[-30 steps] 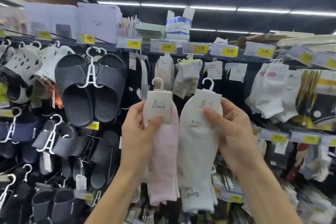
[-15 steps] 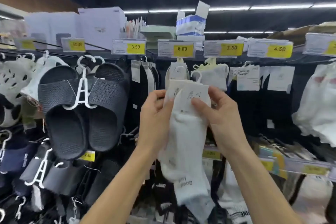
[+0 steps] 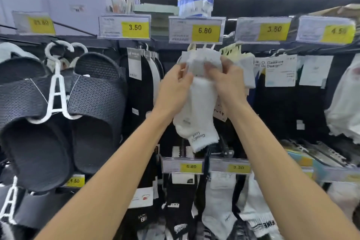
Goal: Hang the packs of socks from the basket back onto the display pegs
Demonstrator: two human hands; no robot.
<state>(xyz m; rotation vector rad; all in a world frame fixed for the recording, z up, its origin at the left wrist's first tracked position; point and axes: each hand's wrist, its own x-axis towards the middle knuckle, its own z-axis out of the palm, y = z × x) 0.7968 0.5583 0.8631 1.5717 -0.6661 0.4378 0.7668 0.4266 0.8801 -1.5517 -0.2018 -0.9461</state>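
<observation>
Head view shows both arms lifted up to the display. The left grip [image 3: 175,87] and the right grip [image 3: 228,84] are close together, and each one pinches the paper card [image 3: 198,62] at the top of a pack of white socks [image 3: 196,115], the left grip at its left edge and the right grip at its right edge. The sock body hangs down between the two wrists, with its lower end turned to the right. Just above the grips are white plastic hooks [image 3: 202,46], directly under the price label 6.80 [image 3: 196,30]. The picture is blurred there, so I cannot tell if a hook sits on a peg. Left of the left grip hang black socks [image 3: 140,91] and, further left, dark slippers [image 3: 93,107] on a white hanger [image 3: 56,91]. Right of the right grip hang pale socks [image 3: 247,70].
</observation>
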